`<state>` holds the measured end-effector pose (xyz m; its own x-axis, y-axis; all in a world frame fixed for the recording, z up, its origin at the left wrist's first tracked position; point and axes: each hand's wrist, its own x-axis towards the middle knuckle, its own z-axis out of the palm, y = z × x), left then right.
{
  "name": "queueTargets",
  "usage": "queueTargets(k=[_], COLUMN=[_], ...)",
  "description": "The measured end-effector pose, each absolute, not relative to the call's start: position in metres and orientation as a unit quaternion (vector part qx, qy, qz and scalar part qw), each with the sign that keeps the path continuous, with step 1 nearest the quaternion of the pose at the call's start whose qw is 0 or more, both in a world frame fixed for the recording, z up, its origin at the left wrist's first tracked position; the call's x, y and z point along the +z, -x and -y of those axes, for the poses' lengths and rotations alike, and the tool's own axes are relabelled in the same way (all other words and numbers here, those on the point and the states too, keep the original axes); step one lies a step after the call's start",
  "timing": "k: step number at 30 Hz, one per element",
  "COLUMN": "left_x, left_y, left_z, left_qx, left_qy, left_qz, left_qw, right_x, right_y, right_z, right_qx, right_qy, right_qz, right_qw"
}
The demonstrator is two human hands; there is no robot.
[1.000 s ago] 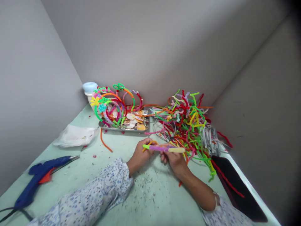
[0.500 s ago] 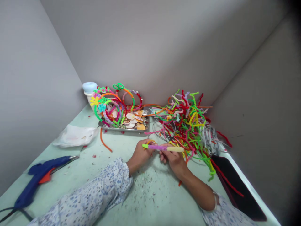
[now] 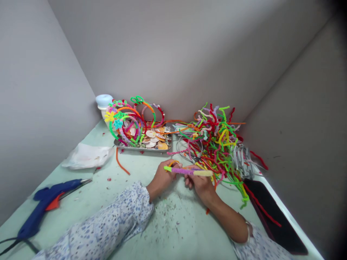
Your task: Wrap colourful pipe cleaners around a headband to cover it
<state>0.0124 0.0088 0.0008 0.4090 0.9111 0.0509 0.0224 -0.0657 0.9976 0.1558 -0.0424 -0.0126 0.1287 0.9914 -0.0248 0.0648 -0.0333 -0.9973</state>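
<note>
Between my hands, near the table's middle, is a fuzzy band with green, purple and pale yellow sections, seen edge-on. My left hand is closed on its green end. The fingers of my right hand are closed around its purple and yellow part. An orange pipe cleaner shows by my left fingers, and more orange runs behind the band and below my right hand. How the orange strand is attached cannot be made out.
A metal tray with shell-like discs and colourful headbands stands at the back. Tangled pipe cleaners lie to the right, beside a dark flat object. At left are a blue glue gun, a plastic bag and a white container.
The band's right end sits very slightly lower. Both hands keep their hold, with almost no other movement.
</note>
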Motion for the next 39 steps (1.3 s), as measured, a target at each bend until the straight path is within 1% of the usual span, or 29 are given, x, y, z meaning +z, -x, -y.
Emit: queueTargets(k=[9,18,25,29,34,39], left_x=[-0.0007,0.0034,0.0003,0.0004,0.006,0.0043], left_y=[-0.0102,-0.0121,-0.0125,-0.0131,-0.0118,-0.013], left_z=[-0.0114,-0.0087,-0.0093,-0.0095,-0.0108,-0.0122], left_qx=[0.381,0.384,0.391,0.402,0.437,0.444], left_qy=[-0.613,-0.609,-0.583,-0.553,-0.551,-0.563], left_qz=[-0.394,-0.396,-0.425,-0.442,-0.422,-0.402], left_qw=[0.57,0.57,0.571,0.581,0.572,0.57], right_x=[-0.0077,-0.0089,-0.0063,-0.0077,-0.0059,-0.0036], right_y=[-0.1542,-0.1541,-0.1544,-0.1545,-0.1545,-0.1539], right_z=[0.046,0.0442,0.0445,0.0437,0.0418,0.0413], right_qx=[0.456,0.467,0.469,0.472,0.483,0.482], right_qy=[0.591,0.568,0.593,0.597,0.59,0.594], right_qz=[0.476,0.463,0.455,0.44,0.422,0.414], right_qw=[0.465,0.495,0.471,0.477,0.49,0.493])
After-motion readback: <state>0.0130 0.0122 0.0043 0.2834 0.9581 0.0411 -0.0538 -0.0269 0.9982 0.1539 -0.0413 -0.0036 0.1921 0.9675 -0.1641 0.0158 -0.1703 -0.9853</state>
